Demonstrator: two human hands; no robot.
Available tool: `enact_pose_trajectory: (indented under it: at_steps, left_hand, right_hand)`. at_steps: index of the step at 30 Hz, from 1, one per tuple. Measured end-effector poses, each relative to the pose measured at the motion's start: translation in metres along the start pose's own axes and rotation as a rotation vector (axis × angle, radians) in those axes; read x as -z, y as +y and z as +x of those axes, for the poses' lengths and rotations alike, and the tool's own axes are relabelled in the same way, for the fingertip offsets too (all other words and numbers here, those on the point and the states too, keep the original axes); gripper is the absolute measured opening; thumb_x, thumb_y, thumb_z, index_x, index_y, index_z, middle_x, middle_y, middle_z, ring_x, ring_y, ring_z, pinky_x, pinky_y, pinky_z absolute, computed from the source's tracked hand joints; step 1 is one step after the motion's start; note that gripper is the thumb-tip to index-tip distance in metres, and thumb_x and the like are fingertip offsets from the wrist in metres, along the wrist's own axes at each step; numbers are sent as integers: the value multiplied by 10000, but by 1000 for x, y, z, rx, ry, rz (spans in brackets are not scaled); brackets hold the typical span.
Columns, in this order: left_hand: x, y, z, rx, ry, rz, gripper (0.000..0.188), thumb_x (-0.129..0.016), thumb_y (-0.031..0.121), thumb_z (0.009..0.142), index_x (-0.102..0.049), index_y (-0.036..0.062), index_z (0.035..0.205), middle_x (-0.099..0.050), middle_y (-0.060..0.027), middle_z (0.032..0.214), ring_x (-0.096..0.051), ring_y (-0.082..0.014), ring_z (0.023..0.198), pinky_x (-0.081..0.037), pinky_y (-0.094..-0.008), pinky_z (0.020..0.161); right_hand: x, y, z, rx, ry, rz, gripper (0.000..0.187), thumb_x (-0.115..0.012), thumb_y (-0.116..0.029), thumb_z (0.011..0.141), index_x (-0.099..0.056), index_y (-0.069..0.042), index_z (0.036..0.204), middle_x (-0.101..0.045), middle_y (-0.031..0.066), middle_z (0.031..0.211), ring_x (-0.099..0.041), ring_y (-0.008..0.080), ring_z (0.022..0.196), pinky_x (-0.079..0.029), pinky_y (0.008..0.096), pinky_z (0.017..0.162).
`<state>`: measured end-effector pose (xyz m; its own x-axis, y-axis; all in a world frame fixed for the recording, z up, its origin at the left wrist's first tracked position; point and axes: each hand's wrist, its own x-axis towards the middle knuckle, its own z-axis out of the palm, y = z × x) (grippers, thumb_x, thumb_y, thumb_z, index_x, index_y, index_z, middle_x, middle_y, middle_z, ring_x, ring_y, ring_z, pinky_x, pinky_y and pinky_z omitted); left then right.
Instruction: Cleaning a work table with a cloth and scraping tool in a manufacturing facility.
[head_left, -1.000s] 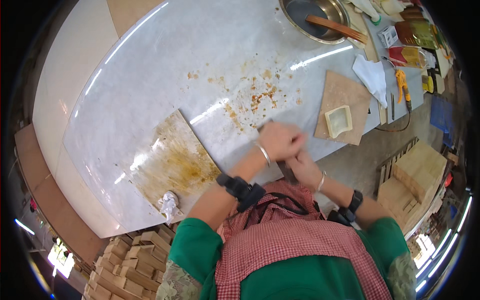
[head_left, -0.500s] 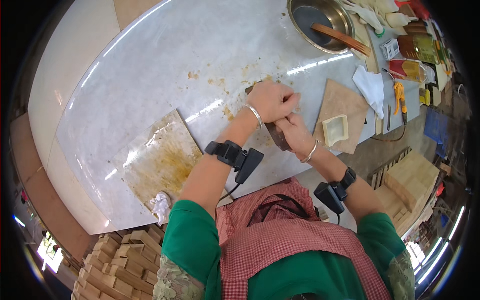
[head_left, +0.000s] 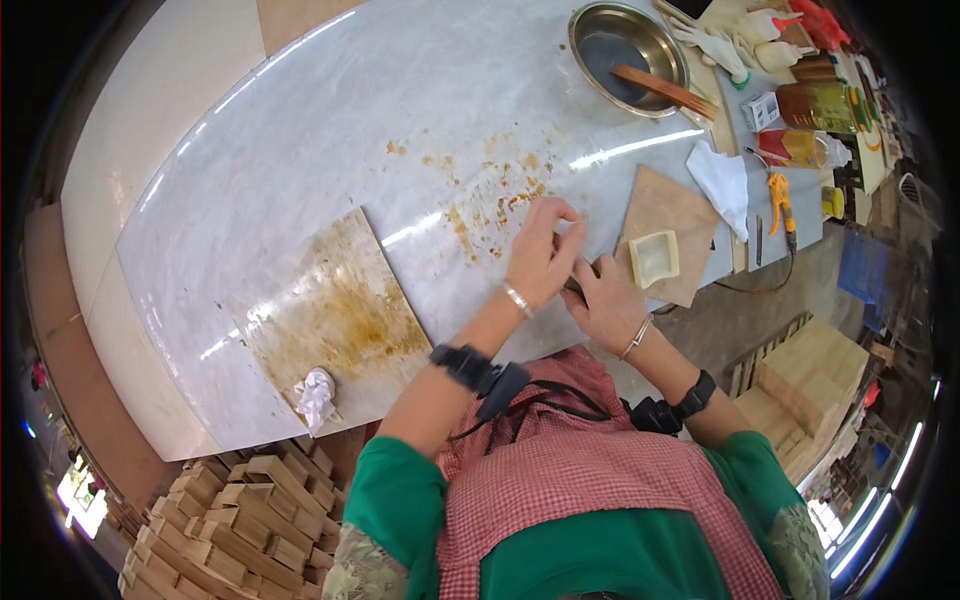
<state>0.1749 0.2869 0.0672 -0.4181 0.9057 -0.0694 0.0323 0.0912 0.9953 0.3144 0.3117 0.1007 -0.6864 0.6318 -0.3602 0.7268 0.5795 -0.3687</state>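
A dark brown strip point(head_left: 574, 286), flat and probably wooden, shows only in small parts between my hands. My left hand point(head_left: 543, 258) is closed round its farther part, fingers bent. Close beside it, my right hand point(head_left: 612, 305) grips the nearer end. Both hands are over the near edge of the grey table point(head_left: 300, 130), and most of the strip is hidden behind the fingers. Wet brown stains point(head_left: 505, 205) mark the tabletop just beyond my left hand.
A stained board point(head_left: 340, 310) with a crumpled white cloth point(head_left: 316, 398) lies at left. To the right are a small pale frame point(head_left: 654, 257) on a brown board point(head_left: 665, 205), a white cloth point(head_left: 720, 180) and an orange-handled tool point(head_left: 780, 200). A metal bowl point(head_left: 675, 60) holds wooden sticks point(head_left: 665, 90).
Both hands have drawn back toward me with the brown strip, which lay lengthwise on the table and is now mostly hidden. Stains it partly covered now show.
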Motion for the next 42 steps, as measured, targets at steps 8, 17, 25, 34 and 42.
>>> enact_pose_trajectory:
  at_steps: [8, 17, 25, 34, 42]
  left_hand:
    - [31, -19, -59, -282, -323, 643, 615, -608, 87, 692, -364, -66, 1235, -392, -225, 1287, -367, -350, 1210, -277, -429, 1027]
    - [33, -8, -61, -294, -427, 932, 752, -657, 206, 649, -344, -40, 1287, -344, -171, 1355, -309, -291, 1259, -236, -466, 1023]
    - [26, -7, -30, -102, -489, 925, 823, -650, 200, 654, -253, -28, 1338, -278, -152, 1408, -499, -305, 1081, -423, -410, 850]
    - [32, -8, -19, 6, -440, 880, 846, -617, 244, 712, -152, 27, 1385, -155, -93, 1463, -596, -304, 931, -513, -395, 648]
    - [49, 19, -5, 255, -513, 980, 888, -645, 234, 691, -131, 32, 1386, -139, -109, 1465, -577, -300, 969, -522, -361, 654]
  right_hand:
    - [-6, -11, 16, -54, 38, -123, 460, -495, -333, 828, -423, -234, 1272, -565, 230, 818, -592, 376, 675, -491, 435, 573]
    - [0, -10, 5, -78, -114, -141, 511, -528, -314, 793, -416, -239, 1287, -571, 246, 850, -588, 391, 747, -492, 454, 640]
    - [16, -11, 30, -185, -124, -133, 541, -519, -291, 791, -383, -205, 1308, -555, 259, 874, -574, 401, 782, -488, 444, 679]
    - [24, -11, 50, -102, -194, -78, 563, -528, -286, 786, -366, -197, 1318, -554, 252, 873, -579, 377, 755, -491, 442, 653]
    - [17, -17, 63, -15, -136, -74, 629, -565, -292, 765, -328, -233, 1344, -547, 237, 869, -589, 359, 728, -498, 429, 629]
